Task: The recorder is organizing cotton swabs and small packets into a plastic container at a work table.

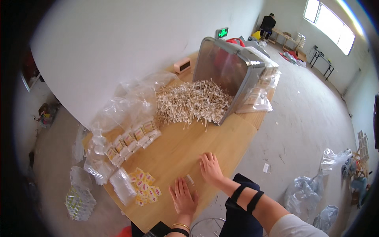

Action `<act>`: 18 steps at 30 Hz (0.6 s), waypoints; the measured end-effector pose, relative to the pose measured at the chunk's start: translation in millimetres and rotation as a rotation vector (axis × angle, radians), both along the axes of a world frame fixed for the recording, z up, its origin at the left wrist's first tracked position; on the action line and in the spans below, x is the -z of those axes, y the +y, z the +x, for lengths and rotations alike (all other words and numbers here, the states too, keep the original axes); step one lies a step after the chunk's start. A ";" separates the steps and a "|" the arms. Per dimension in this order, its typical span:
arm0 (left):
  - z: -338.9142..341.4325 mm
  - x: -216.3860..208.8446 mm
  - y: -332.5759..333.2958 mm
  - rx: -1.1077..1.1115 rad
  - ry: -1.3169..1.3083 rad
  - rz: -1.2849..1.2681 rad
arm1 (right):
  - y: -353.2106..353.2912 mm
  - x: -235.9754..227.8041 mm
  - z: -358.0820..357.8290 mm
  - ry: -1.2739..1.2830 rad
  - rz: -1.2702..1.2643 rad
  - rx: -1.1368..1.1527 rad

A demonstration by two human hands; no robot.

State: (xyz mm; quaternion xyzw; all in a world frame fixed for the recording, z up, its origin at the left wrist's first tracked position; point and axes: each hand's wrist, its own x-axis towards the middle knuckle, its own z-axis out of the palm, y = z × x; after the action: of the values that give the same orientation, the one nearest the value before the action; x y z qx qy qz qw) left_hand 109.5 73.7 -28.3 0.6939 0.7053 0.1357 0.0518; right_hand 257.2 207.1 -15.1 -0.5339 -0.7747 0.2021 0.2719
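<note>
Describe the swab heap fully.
The swab heap is a broad tangle of thin, brownish, wood-like sticks with white, cottony tips. They point every way, some straying at the near edge. It lies on the wooden table at the mouth of the tipped grey bin, beside clear plastic bags. Neither left hand nor right hand touches it.

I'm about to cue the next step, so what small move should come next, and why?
I'd probably have the left hand pinch the small pale item: it lies on the table between that hand and the right hand, closer to the left, which is palm down with fingers extended. The item is too small to identify.
</note>
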 end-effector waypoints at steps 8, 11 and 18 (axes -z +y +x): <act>6.5 9.7 2.7 0.011 -0.001 0.051 | 150.9 7.8 -66.3 -0.187 0.080 0.202; 8.2 8.6 3.7 0.005 -0.008 0.057 | 168.1 13.4 -76.3 -0.292 0.017 0.256; 2.3 9.4 -0.6 -0.003 -0.048 0.032 | 116.0 20.5 -50.5 -0.204 0.092 0.107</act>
State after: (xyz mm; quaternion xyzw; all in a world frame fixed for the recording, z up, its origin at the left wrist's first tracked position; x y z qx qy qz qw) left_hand 111.9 73.1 -37.6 0.6901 0.7026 0.1638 0.0575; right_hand 206.7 323.2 -35.6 -0.5793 -0.7772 0.0959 0.2263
